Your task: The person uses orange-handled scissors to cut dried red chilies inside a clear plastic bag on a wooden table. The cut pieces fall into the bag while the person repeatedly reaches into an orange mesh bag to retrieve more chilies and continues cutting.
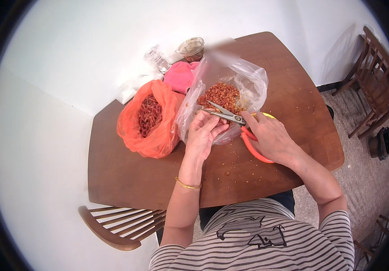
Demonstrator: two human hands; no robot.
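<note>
Specks [228, 173] dot the near bench [140, 180], and here's your right grip [269, 137] wrapped round the red-handled scissors [239, 119], blades parted! Your left grip [200, 137] bunches its fingertips at those blades; whether it pinches a piece, I can't tell. Snipping looks to be the step in hand; the next cut calls for fingertips clear of the edges. Beyond, red flakes [221, 94] heap in the clear bag [258, 81]; off left, apparent dried chillies [149, 116] fill the orange bag [158, 148].

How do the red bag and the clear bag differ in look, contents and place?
The red bag is orange-red; the clear bag is colourless. The red bag holds long dark-red pieces; the clear bag holds small red bits. The red bag sits left of the clear bag. Both are open on the table.
</note>
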